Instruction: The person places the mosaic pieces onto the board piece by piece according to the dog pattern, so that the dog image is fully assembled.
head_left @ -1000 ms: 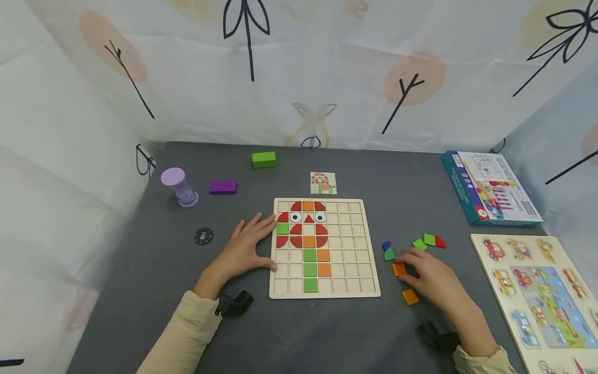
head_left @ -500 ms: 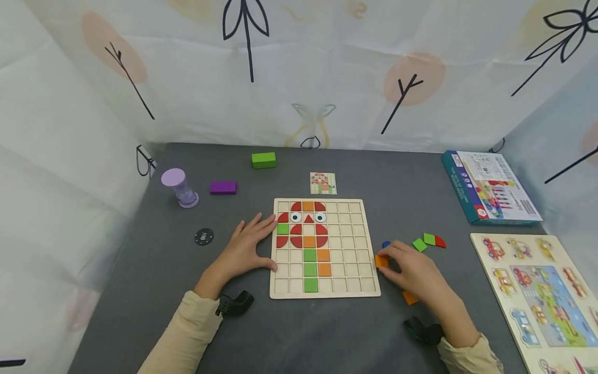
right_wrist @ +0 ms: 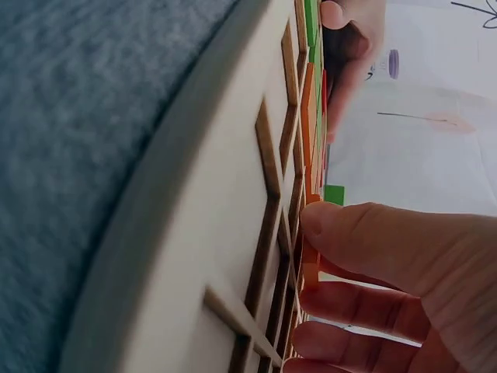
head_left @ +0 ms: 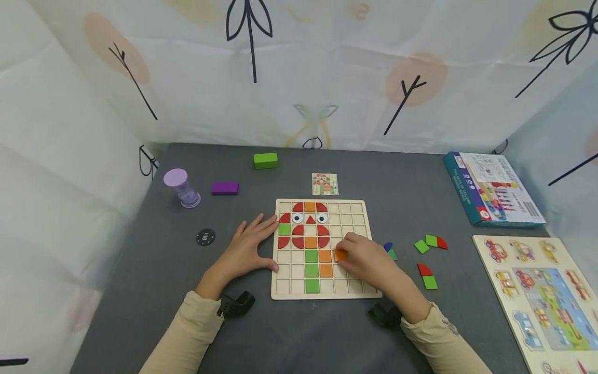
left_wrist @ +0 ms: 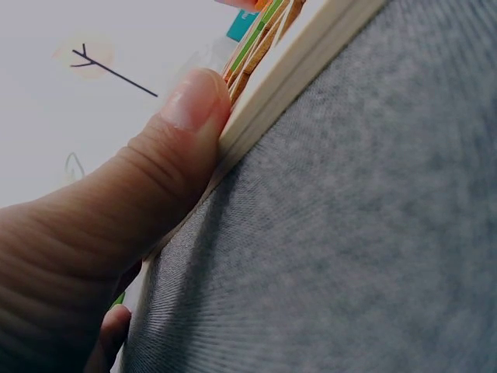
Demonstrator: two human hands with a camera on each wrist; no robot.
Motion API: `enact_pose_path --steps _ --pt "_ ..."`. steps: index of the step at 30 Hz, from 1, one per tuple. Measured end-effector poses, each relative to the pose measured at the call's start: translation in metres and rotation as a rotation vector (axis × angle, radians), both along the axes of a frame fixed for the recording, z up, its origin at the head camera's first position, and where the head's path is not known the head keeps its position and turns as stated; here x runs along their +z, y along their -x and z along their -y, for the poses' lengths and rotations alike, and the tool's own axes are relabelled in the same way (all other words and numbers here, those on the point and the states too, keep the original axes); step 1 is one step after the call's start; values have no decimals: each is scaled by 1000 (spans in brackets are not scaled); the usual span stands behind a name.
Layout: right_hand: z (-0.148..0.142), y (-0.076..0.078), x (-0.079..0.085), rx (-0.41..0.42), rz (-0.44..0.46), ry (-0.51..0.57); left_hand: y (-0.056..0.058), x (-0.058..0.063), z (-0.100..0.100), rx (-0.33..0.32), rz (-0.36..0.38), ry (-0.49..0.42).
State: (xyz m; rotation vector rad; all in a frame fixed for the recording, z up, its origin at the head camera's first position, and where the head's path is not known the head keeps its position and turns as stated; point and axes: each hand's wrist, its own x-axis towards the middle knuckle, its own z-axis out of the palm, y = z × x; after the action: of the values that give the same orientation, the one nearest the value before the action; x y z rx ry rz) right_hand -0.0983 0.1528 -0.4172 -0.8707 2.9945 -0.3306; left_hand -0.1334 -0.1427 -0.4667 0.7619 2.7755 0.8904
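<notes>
A wooden grid board [head_left: 355, 288] lies on the dark table, with red, green and orange tiles forming a face-like figure on its left part. My left hand [head_left: 245, 249] rests at the board's left edge, fingers spread, the thumb [left_wrist: 190, 109] against its side. Over the board, my right hand [head_left: 366, 259] pinches an orange square tile [head_left: 340, 255] between thumb and fingers. That orange tile [right_wrist: 311, 268] is close over the grid in the right wrist view, just right of an orange tile [head_left: 324, 255] set in the board.
Loose green tiles [head_left: 421, 246], a red quarter tile [head_left: 424, 269] and a blue tile [head_left: 388, 246] lie right of the board. Behind it is a pattern card [head_left: 324, 184]. A box [head_left: 495, 189] and a picture puzzle [head_left: 509, 301] stand right; an hourglass [head_left: 182, 188] stands left.
My right hand has carried the orange tile leftward from the table onto the board. A red and a green tile it had covered now show. The left hand stays put.
</notes>
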Motion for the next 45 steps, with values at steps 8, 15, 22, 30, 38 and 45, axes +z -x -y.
enact_pose_path --steps 8,15,22,30,38,45 --pt "2 1 -2 -8 -4 -4 0 2 0 4 0 -4" --pt "-9 -7 7 -40 17 9 0 0 -1 5 -3 -1" --pt "-67 -42 18 -195 16 36 1 -1 -2 -1 -4 7" --pt "-111 -77 11 -364 106 -73 1 0 -1 11 1 5" --pt "-114 -86 2 -364 179 -64 -1 -1 -1 13 -2 1" --pt "-111 -88 -3 -326 121 -54 0 1 -1 5 -8 -1"
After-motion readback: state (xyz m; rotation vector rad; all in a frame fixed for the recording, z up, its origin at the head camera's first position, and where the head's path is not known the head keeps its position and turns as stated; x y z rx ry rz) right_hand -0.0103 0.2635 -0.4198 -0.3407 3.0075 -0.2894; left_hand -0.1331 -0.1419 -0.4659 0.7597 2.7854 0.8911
